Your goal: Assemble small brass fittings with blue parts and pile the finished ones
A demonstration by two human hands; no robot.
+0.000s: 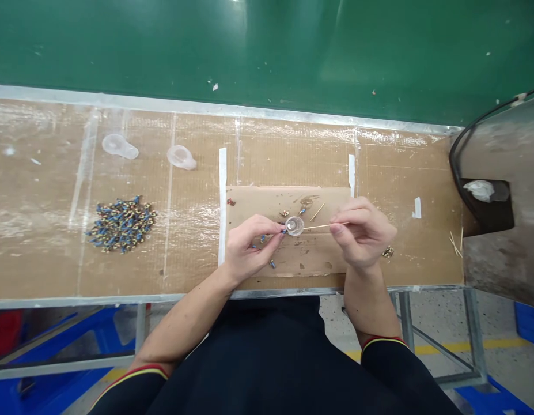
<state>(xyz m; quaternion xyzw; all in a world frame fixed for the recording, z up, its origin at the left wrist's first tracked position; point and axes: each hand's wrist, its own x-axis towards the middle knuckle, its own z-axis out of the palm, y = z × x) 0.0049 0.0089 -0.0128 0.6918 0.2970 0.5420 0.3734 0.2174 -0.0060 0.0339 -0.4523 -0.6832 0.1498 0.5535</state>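
My left hand (252, 245) is closed in a pinch on a small blue-and-brass part (284, 231), mostly hidden by the fingertips, beside a small clear plastic cup (295, 226). Between the thumb and fingers of my right hand (364, 230) is a thin wooden toothpick (318, 226), its tip at the cup's right side. Whether the tip touches the cup I cannot tell. Under both hands lies a cardboard sheet (318, 259) with dark stains. Loose blue-and-brass parts, one a blue piece (272, 264), lie around the cup, and another toothpick (317, 211) rests behind it.
A heap of blue-and-brass parts (122, 223) lies at left, with two translucent plastic pieces, one nearer the middle (181, 157), behind it. Small brass pieces (388, 252) sit right of my right hand. Several toothpicks (455, 243) lie near a metal housing (500, 248) with a black cable.
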